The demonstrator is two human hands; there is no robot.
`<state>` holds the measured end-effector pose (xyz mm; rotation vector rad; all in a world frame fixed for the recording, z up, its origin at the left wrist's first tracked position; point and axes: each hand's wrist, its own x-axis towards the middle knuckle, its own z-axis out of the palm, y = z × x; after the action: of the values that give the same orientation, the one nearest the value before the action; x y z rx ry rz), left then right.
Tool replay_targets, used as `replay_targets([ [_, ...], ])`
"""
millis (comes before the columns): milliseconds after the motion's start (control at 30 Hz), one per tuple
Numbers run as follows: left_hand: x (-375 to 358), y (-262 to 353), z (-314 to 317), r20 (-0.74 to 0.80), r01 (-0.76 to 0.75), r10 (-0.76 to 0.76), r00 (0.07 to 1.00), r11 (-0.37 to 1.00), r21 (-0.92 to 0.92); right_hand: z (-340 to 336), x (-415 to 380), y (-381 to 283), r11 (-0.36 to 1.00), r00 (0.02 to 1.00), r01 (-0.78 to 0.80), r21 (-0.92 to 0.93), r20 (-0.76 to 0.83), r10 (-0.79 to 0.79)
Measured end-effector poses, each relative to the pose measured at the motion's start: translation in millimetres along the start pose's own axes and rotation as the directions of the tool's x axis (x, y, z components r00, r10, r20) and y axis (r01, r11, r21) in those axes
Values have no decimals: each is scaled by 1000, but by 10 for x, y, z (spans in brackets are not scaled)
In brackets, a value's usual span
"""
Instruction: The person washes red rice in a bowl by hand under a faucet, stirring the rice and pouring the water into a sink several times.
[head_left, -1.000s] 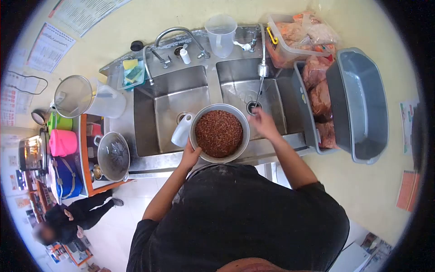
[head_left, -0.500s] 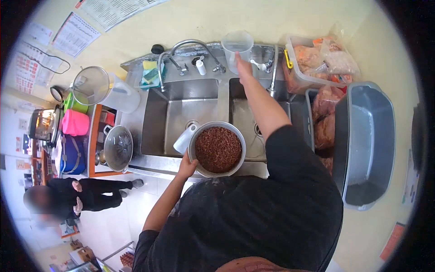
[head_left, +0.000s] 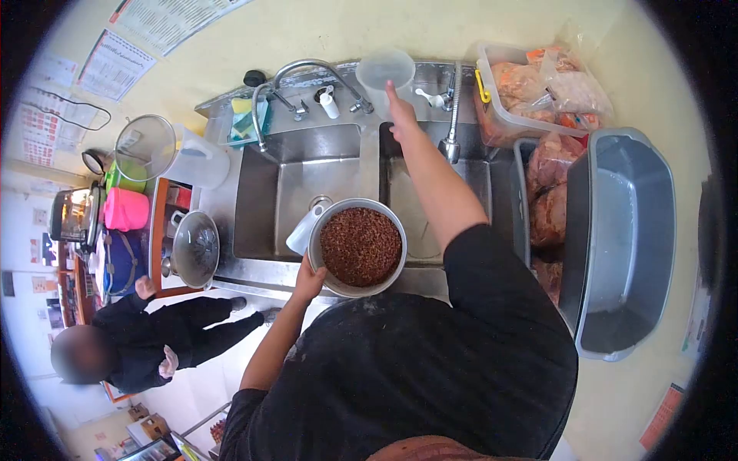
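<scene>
My left hand [head_left: 310, 278] grips the near-left rim of a round metal pot [head_left: 401, 261], thumb over the edge. Reddish-brown grains [head_left: 361, 246] fill the pot, which is over the front edge of the double sink. A whitish handle-like piece [head_left: 305, 230] sticks out at its left. My right arm stretches to the back ledge, where my right hand [head_left: 401, 119] closes on a clear plastic jug [head_left: 377, 73]. The thumb points up along the jug's side; the other fingers are partly hidden.
Two steel basins [head_left: 319, 165] have curved taps [head_left: 323, 65] behind. On the right stand a clear bin [head_left: 503, 127] of bagged food and a grey tub [head_left: 630, 253]. A strainer [head_left: 144, 147], plastic pitcher [head_left: 201, 161] and metal bowl [head_left: 196, 250] are left. A person [head_left: 154, 338] stands beyond.
The view has shifted slightly. The jug and my right hand have come a little closer relative to the taps. The other person has moved nearer the counter, arms now apart.
</scene>
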<state>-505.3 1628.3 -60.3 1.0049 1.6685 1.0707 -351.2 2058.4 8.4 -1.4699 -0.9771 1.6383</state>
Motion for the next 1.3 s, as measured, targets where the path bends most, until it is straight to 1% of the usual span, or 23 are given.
replay_targets([
  [67,-3,21,13,-6,8,-8,1000,1000,4,-235,-85,353,974,993,90,-210,-53,-103],
  [100,-35,45,25,-21,19,-18,1000,1000,14,-307,-64,674,963,965,216,-163,-116,-236],
  [133,-37,95,39,-37,26,-25,999,999,25,-375,-36,977,930,914,346,-123,-181,-364],
  [200,-44,201,77,-53,60,-60,997,998,4,-555,-218,1391,937,910,348,14,-246,-334],
  [233,-22,74,49,-31,39,-40,999,999,-18,-678,-319,1562,932,898,341,-121,-251,-361],
  [300,-23,56,36,-19,48,-48,999,998,-29,-927,-522,1760,870,871,311,-382,-253,-422],
  [333,-26,51,38,-18,48,-49,999,998,-38,-1019,-634,1827,725,730,428,-540,-267,-630],
  [433,-17,26,30,-9,28,-28,1000,999,-40,-1404,-774,2128,808,882,242,-537,-226,-414],
  [500,-17,13,23,0,-7,7,1000,1000,-14,-1637,-995,2170,787,918,147,-600,-215,-335],
  [533,-25,16,38,-16,7,-7,1000,1000,-12,-1749,-1112,2154,772,932,101,-628,-213,-295],
  [633,-19,29,43,-7,45,-46,999,996,-77,-2056,-1464,2025,722,969,78,-687,-117,-216],
  [667,-19,37,45,-15,70,-71,997,995,-70,-2149,-1524,1998,786,974,44,-617,-147,-170],
  [733,-3,-6,16,-1,45,-45,999,998,-44,-2289,-1583,1965,888,978,-19,-460,-191,-78],
  [833,-15,20,44,-11,19,-20,1000,999,-31,-2391,-1555,2038,695,921,132,-706,-172,-350],
  [933,10,53,48,-19,7,-8,1000,1000,-31,-2321,-1471,2191,862,929,86,-500,-273,-251],
  [1033,-24,16,41,-20,41,-42,999,997,-61,-2253,-1390,2124,928,910,82,-364,-351,-218],
  [1100,-27,122,67,-13,28,-29,1000,999,-41,-2107,-1423,1992,826,912,117,-551,-269,-308],
  [1133,-46,174,80,-40,51,-52,998,998,-22,-2037,-1414,1914,760,909,141,-635,-222,-353],
  [1167,-13,163,74,-35,26,-27,999,999,-24,-2012,-1348,1892,867,900,150,-474,-297,-318],
  [1200,-6,134,74,-36,9,-10,999,1000,-30,-1985,-1304,1904,941,897,157,-300,-356,-263],
  [1233,-29,98,70,-35,-1,0,999,999,-33,-1967,-1294,1940,981,896,155,-114,-403,-188],
  [1267,-30,100,57,-34,43,-44,998,999,-6,-1948,-1277,1966,936,904,143,-322,-344,-256],
  [1300,-44,91,65,-35,33,-34,999,999,-9,-1926,-1227,1958,847,909,141,-512,-273,-316],
])
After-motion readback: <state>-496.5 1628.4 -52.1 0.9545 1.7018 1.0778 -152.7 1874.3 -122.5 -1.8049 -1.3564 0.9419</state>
